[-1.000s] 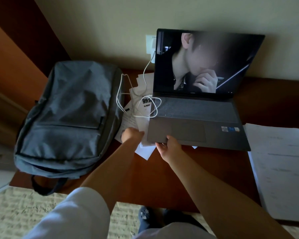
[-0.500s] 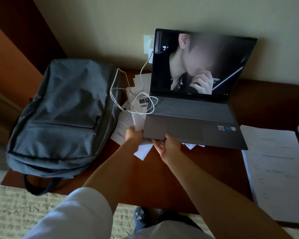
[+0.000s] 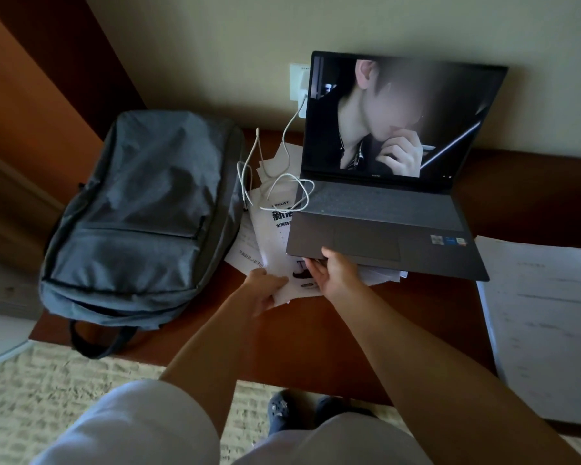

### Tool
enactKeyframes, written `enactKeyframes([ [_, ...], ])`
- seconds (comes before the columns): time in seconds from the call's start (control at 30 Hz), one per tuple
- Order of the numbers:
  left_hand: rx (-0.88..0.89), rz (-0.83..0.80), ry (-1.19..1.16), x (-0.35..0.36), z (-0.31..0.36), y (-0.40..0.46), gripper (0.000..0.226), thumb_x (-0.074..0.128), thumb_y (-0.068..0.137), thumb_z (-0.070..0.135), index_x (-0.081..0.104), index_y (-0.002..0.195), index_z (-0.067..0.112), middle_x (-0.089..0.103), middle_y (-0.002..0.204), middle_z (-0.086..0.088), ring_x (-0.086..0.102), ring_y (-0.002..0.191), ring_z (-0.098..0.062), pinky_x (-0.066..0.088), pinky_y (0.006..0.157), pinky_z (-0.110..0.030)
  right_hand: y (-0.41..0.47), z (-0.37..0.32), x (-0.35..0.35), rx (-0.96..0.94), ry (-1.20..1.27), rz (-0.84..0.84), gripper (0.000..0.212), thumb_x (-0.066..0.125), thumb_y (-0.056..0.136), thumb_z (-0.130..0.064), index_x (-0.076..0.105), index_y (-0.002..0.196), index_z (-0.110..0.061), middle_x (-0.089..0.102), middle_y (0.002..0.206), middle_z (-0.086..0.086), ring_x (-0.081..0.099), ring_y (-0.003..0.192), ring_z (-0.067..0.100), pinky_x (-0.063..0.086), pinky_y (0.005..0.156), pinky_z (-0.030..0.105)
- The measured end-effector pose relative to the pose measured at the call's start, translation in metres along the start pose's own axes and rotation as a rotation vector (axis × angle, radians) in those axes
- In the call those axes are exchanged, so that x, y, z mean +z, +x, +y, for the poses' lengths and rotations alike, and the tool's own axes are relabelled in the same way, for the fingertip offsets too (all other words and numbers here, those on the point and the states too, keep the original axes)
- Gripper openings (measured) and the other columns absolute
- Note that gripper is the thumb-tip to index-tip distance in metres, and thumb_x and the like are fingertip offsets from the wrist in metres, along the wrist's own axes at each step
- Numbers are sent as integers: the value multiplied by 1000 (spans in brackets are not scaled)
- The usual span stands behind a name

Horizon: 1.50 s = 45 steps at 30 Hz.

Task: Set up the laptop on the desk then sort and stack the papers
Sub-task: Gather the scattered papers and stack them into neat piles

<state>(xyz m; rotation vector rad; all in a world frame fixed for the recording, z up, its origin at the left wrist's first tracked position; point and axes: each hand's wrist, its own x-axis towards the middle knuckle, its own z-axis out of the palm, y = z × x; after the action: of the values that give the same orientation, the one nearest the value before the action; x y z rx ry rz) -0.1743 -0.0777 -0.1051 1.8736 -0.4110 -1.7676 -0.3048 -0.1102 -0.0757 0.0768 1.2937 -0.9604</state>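
An open grey laptop [image 3: 383, 226] stands on the brown desk [image 3: 316, 330] with its screen lit. My right hand [image 3: 332, 273] grips its front left edge and lifts that corner a little. Loose white papers [image 3: 272, 236] lie partly under the laptop's left side. My left hand [image 3: 265, 290] pinches the near corner of those papers and has them drawn out toward me. A second stack of printed papers [image 3: 537, 323] lies flat at the desk's right.
A grey backpack [image 3: 141, 213] lies flat on the desk's left end. A white charging cable [image 3: 282, 182] runs from a wall socket [image 3: 299, 85] and coils over the loose papers. Beige carpet and my shoes [image 3: 282, 411] show below the desk edge.
My left hand has pulled the loose papers further out from under the laptop toward me. My right hand keeps the laptop's front edge raised.
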Motion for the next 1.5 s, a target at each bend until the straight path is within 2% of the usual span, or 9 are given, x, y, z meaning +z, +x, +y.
enactKeyframes([
  [0.2, -204, -98, 231, -40, -5, -21, 23, 55, 89, -8, 49, 111, -6, 59, 87, -20, 66, 54, -22, 54, 44, -26, -1, 2, -2, -13, -1, 1, 26, 58, 93, -7, 52, 116, 2, 64, 82, 14, 66, 71, 23, 60, 71, 29],
  [0.27, -258, -63, 398, -57, -21, -24, 33, 60, 84, -10, 52, 117, -9, 62, 93, -20, 69, 73, -28, 58, 57, -33, 1, 3, 0, -47, -3, 11, 30, 57, 93, -6, 50, 120, 4, 64, 85, 17, 64, 70, 24, 60, 62, 29],
  [0.43, -50, 177, 424, -75, -25, -19, 38, 74, 76, -1, 60, 112, -3, 63, 115, -18, 61, 109, -37, 50, 94, -47, 0, 9, -4, -64, -38, 16, 27, 58, 91, -2, 52, 116, 6, 65, 108, 24, 68, 86, 28, 57, 85, 34],
  [0.57, 67, 212, 415, -70, -26, -12, 22, 71, 81, 12, 65, 101, 6, 67, 103, -14, 66, 96, -32, 55, 88, -47, 1, 15, -14, -54, -35, 3, 33, 57, 91, 0, 51, 122, 5, 64, 113, 23, 67, 97, 28, 58, 83, 32],
  [0.73, -16, 7, 318, -70, -36, -21, 18, 66, 85, 2, 62, 104, 0, 65, 101, -15, 65, 92, -29, 55, 81, -40, 4, 25, -19, -68, -88, 63, 25, 55, 92, -1, 55, 116, 5, 66, 111, 22, 64, 72, 19, 56, 54, 21],
  [0.93, -244, -288, 327, -83, -49, -44, 17, 58, 89, -3, 56, 106, 0, 59, 79, -11, 62, 51, -13, 51, 43, -17, 3, 24, -24, -88, -165, 98, 7, 54, 91, 2, 58, 86, 2, 63, 117, 20, 64, 100, 22, 55, 70, 23],
  [1.07, -308, -290, 421, -78, -62, -54, 23, 62, 86, -4, 58, 109, 2, 63, 80, -7, 64, 60, -11, 55, 52, -17, -6, 25, -34, -89, -234, 109, 15, 55, 91, -3, 61, 104, 2, 63, 96, 11, 62, 80, 12, 54, 67, 19],
  [1.3, -335, -321, 351, -74, -109, -89, 35, 65, 79, -8, 57, 113, -3, 71, 100, -15, 72, 84, -24, 59, 68, -29, -39, 43, -94, -404, -1228, 481, 42, 54, 89, -18, 50, 129, -6, 48, 131, 16, 49, 118, 31, 47, 89, 37],
  [1.5, -125, -233, 128, -50, -141, -108, 60, 75, 67, 4, 54, 123, 1, 65, 119, -17, 64, 108, -31, 53, 92, -42, -58, 63, -132, -513, -1423, 341, 41, 57, 87, -18, 49, 125, -7, 50, 129, 14, 50, 117, 32, 47, 89, 40],
])
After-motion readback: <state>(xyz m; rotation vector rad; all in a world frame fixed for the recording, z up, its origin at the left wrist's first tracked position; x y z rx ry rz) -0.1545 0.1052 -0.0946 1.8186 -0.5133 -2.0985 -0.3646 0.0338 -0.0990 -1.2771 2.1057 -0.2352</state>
